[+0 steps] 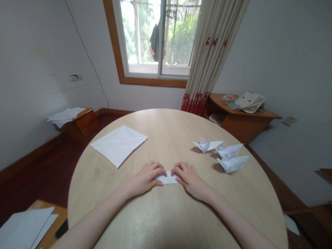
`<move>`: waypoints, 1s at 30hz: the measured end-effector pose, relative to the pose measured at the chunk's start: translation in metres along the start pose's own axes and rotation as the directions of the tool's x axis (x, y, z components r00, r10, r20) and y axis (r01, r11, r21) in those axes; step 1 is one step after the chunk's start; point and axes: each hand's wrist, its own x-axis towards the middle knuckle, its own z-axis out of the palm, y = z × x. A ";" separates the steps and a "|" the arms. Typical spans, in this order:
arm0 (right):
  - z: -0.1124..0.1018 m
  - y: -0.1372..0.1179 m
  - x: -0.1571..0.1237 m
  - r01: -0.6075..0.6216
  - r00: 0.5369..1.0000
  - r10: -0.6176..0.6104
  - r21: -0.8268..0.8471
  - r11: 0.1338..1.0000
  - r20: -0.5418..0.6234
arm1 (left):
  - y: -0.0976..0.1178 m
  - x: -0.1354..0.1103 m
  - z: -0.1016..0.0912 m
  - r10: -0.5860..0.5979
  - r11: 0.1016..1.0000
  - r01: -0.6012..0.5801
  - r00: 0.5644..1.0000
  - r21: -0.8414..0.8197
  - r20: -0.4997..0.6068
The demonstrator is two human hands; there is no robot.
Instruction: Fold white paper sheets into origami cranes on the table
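Note:
A small folded strip of white paper (169, 179) lies on the round wooden table (160, 214) between my hands. My left hand (148, 177) grips its left end, thumb at the near edge and fingers bent over the top. At the right end, my right hand (188, 178) holds it with curled fingers and thumb. Both ends of the paper are partly hidden under the fingers. Off to the right sit folded paper cranes: one crane (206, 145) farther back, another crane (229, 151), and a nearer crane (233, 164).
A creased square sheet (119, 145) lies at the table's left. More paper (28, 226) rests on a low surface at lower left, and sheets (66, 116) cover a small cabinet. A corner desk (241, 117) holding a bag stands behind right, near the curtain (212, 52).

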 end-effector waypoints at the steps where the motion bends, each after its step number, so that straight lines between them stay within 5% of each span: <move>1: 0.000 0.000 0.000 0.001 1.000 -0.001 0.008 1.000 0.001 | -0.001 0.000 0.001 0.013 0.999 -0.014 1.000 -0.031 -0.008; 6: 0.000 -0.001 -0.001 0.039 0.999 -0.039 0.030 0.999 -0.024 | -0.003 -0.001 0.006 0.063 0.992 -0.067 0.997 -0.111 -0.033; 13: 0.002 -0.004 -0.002 0.179 0.982 -0.167 0.148 0.973 -0.088 | 0.003 -0.002 0.004 0.070 0.998 -0.070 0.997 -0.001 -0.033; 30: 0.000 -0.005 -0.004 0.198 0.978 -0.191 0.080 0.977 -0.087 | 0.004 -0.003 0.005 0.095 0.995 -0.094 0.994 0.027 -0.056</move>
